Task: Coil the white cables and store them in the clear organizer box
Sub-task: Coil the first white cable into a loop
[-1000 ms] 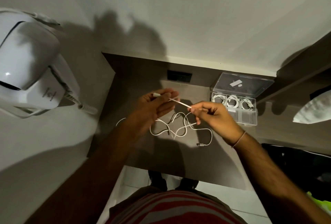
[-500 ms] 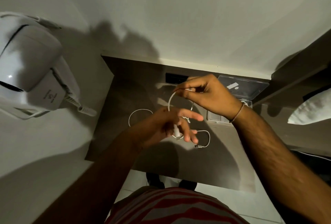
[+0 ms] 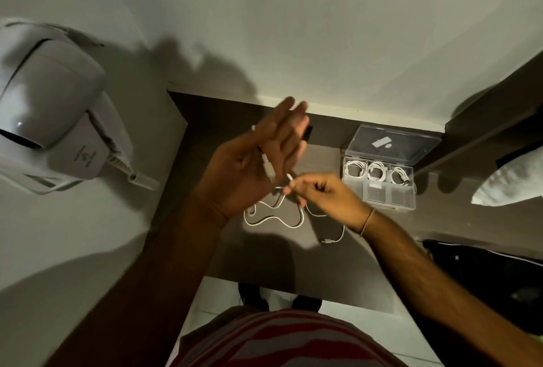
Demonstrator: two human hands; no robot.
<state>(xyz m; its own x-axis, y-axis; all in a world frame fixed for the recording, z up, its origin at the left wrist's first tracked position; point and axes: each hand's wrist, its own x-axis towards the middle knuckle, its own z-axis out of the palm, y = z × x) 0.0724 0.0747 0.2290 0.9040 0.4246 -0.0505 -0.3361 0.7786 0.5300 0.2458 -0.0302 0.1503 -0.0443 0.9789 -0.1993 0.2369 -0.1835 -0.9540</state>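
Above the desk (image 3: pixel 264 264) centre, the left hand (image 3: pixel 252 167) has flattened, fingers spread (cable (image 3: pixel 273 219) across its palm); the right hand (image 3: pixel 323 196), lowered from before, pinches that cable.

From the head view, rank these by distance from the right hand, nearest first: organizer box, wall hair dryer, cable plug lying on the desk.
From the right hand:
1. Cable plug, on the desk just below the hand.
2. Organizer box, to its right; nearly a tie with the plug.
3. Hair dryer, far left on the wall.
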